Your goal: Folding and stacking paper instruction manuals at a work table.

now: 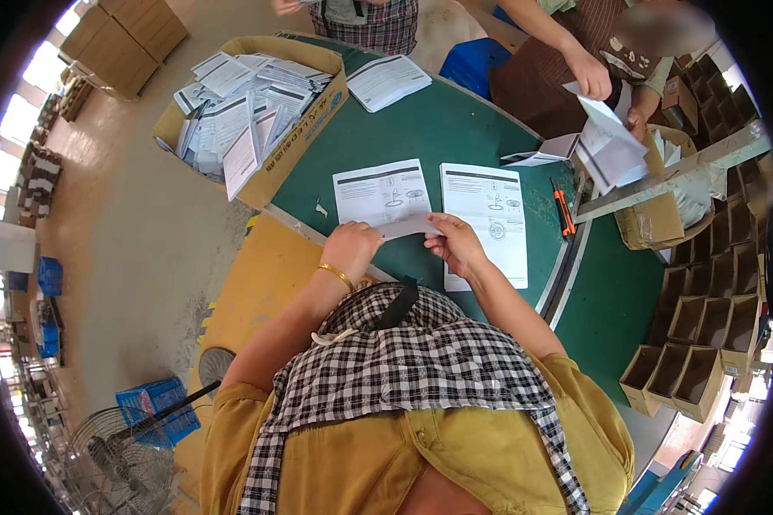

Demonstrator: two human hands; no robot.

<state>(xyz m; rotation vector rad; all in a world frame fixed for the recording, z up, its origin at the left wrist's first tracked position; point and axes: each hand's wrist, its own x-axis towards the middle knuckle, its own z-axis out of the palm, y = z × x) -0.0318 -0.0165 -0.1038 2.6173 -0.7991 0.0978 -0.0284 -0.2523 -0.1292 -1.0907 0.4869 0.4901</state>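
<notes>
A printed sheet (382, 190) is resting over the green counter (365, 133), its lower edge bending. The left hand (352, 246) is gripping its lower left corner, curled fingers hiding the contact and thumb; the right hand (457, 242) is pinching the lower right corner, its wrist covering part of a paper stack (498, 193). Fine print is blurring.

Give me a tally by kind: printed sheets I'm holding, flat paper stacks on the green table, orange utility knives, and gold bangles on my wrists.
Held printed sheet: 1
Flat paper stacks: 2
Orange utility knife: 1
Gold bangle: 1
Total: 5
</notes>
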